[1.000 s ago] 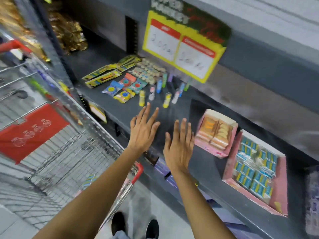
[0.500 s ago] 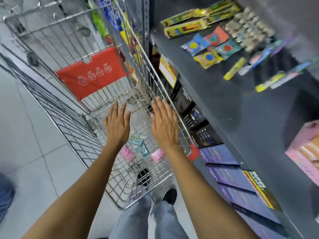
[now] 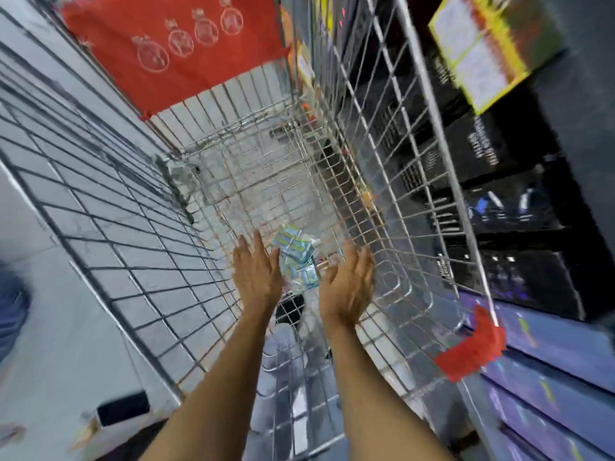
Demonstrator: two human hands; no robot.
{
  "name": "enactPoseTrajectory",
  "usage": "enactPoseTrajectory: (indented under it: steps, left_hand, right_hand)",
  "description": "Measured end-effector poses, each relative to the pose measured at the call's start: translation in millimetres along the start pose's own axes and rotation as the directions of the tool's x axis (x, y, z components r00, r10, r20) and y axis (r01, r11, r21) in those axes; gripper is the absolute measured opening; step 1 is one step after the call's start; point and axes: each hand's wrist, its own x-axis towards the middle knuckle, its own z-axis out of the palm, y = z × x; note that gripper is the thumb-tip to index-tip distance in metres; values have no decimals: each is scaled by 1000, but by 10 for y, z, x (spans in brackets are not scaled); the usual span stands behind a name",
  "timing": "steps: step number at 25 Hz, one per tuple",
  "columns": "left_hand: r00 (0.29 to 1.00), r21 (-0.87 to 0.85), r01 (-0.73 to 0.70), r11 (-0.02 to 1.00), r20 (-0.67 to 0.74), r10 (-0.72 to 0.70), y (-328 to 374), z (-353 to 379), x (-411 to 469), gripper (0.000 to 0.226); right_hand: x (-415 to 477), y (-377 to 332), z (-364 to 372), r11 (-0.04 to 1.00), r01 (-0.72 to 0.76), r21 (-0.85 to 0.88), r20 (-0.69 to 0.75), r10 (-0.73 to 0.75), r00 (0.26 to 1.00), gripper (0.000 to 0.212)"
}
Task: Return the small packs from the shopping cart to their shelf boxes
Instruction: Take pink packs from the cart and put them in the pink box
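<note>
Both bare arms reach down into the wire shopping cart, which fills the middle of the frame. The left hand and the right hand are spread open, fingers loose, palms turned toward each other, gripping nothing. Between them, just below centre, lies a small heap of blue-and-yellow packs on the cart floor; motion blur smears their print, so I cannot count them or read them. Whether the left hand's fingertips touch the packs I cannot tell. A red flap with white round marks hangs at the cart's far end, upper left. At the right, dark shelf goods blur behind the wire, and a yellow-edged sign is cut off at the top right. A red corner guard sits on the cart's near rim.
</note>
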Motion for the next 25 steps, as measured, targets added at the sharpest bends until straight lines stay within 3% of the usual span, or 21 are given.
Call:
enactPoseTrajectory:
  steps: [3, 5, 7, 11, 14, 17, 21, 25]
  left_hand:
    - [999, -52, 47, 998, 26, -46, -62, 262, -90, 60]
    - [999, -37, 35, 999, 26, -34, -40, 352, -95, 57]
    - [999, -37, -25, 999, -27, 24, -54, 396, -33, 56]
    - [985, 3, -136, 991, -106, 136, -117, 325, 111, 62]
    - [993, -93, 2, 996, -120, -13, -89, 241, 158, 70]
    - [980, -226, 113, 968, -135, -146, -20, 201, 134, 74]
    - [964, -296, 84, 952, -218, -153, 96, 164, 73, 73]
    - [945, -401, -37, 915, -311, -98, 282, 40, -30, 70]
  right_hand:
    - [32, 33, 231, 964, -257, -70, 55, 261, 964, 53]
    - [96, 14, 322, 931, -353, -90, 96, 361, 928, 55]
    - [152, -13, 381, 944, -305, -125, 133, 321, 938, 59]
    - [128, 38, 398, 989, -2, -150, 205, 33, 978, 75]
    - [86, 83, 403, 988, -113, -107, 147, 128, 981, 80]
    - [87, 92, 383, 986, -153, -64, 212, 163, 964, 87]
    - [164, 77, 306, 988, -150, -29, 162, 153, 975, 84]
    - [209, -45, 130, 998, -41, 57, 107, 35, 994, 75]
